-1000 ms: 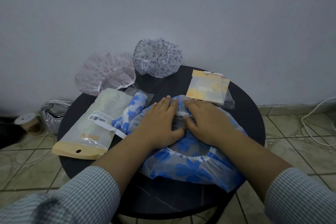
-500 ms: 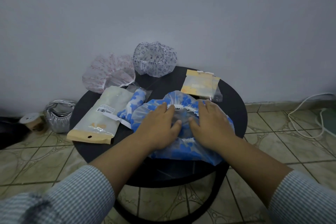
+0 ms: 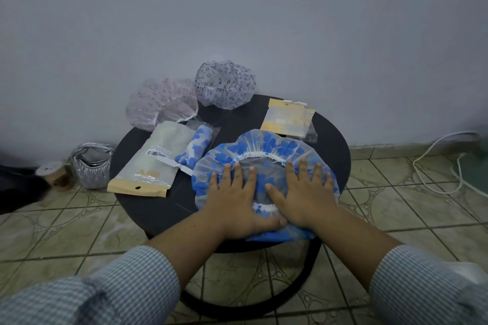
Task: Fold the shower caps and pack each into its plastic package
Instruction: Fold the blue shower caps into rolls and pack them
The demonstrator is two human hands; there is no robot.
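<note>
A blue-flowered shower cap [image 3: 266, 146] lies spread flat on the round black table [image 3: 332, 145], its elastic opening facing up. My left hand [image 3: 235, 198] and my right hand [image 3: 303, 192] press flat on it side by side, fingers straight and spread. A rolled blue-flowered cap in a clear sleeve [image 3: 196, 146] lies to the left beside a large white package [image 3: 153, 163]. A pink-patterned cap [image 3: 161, 101] and a purple-patterned cap [image 3: 225, 84] sit at the back. Small yellow-topped packages [image 3: 289, 119] lie at the back right.
The table stands close to a grey wall on a tiled floor. A silver bag [image 3: 91, 163] and a tape roll [image 3: 54, 173] sit on the floor at left. A white cable [image 3: 435, 163] trails on the floor at right.
My hands went from gathering the cap at its middle to pressing it flat with spread fingers. The cap now lies wider and rounder, and the view has pulled back from the table.
</note>
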